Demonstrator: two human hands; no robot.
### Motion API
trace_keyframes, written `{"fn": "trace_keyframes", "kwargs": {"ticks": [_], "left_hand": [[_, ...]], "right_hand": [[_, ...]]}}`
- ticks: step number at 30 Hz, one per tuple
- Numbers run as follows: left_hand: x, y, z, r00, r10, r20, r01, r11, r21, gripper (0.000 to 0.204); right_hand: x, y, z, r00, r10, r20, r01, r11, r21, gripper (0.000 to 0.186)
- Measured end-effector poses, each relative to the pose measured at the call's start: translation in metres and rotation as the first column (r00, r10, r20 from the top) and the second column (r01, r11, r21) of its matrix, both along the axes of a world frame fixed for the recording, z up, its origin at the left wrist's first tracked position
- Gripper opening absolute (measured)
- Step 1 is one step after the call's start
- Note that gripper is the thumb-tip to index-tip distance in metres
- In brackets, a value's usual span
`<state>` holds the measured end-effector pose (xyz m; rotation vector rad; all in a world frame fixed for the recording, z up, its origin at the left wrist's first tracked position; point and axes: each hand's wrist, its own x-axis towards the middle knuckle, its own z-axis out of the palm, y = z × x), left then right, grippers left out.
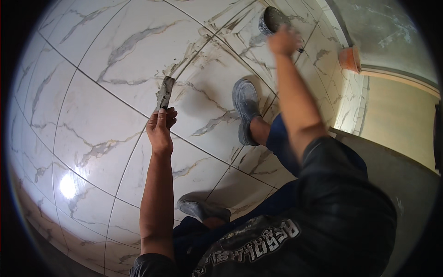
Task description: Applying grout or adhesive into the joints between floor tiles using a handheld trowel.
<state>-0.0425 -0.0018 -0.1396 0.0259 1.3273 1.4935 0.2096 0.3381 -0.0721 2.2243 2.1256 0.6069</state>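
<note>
My left hand [159, 131] grips a putty knife [164, 91] whose blade is smeared with wet grey grout. The blade is over a white marbled floor tile [138, 60], close to the lower end of a smeared joint. My right hand [284, 41] is up at the far right, blurred by motion, beside a black bowl [274, 19] holding grey paste. A small dark end shows at the near side of this hand; whether the hand holds it or the bowl's rim I cannot tell. Smeared grout [208, 39] lies along the tile joints between my hands.
My grey dusty shoes [246, 108] stand on the tiles. An orange-brown pot [350, 59] is at the right by a threshold. Beyond it lie a grey rough floor [387, 32] and a yellowish panel-like surface [397, 115]. A bright light reflection shows on the left tiles.
</note>
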Motion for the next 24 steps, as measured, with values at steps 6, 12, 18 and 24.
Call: {"fn": "trace_keyframes", "kwargs": {"ticks": [6,12,18,24], "left_hand": [[0.016,0.002,-0.004,0.973,-0.183,-0.143,0.164,0.977,-0.135,0.031],[-0.007,-0.019,-0.023,0.962,-0.219,-0.163,0.181,0.959,-0.22,0.036],[-0.01,-0.019,-0.017,0.947,-0.271,-0.173,0.214,0.932,-0.291,0.036],[-0.022,-0.026,-0.026,0.964,-0.216,-0.158,0.175,0.956,-0.236,0.034]], "right_hand": [[0.179,0.113,0.012,0.951,0.268,0.152,-0.173,0.873,-0.456,0.044],[0.146,0.109,0.024,0.955,0.286,-0.082,-0.285,0.799,-0.53,0.058],[0.119,0.099,-0.033,0.985,-0.173,0.005,0.146,0.815,-0.561,0.057],[0.13,0.128,0.066,0.944,-0.28,-0.176,0.05,0.647,-0.761,0.048]]}}
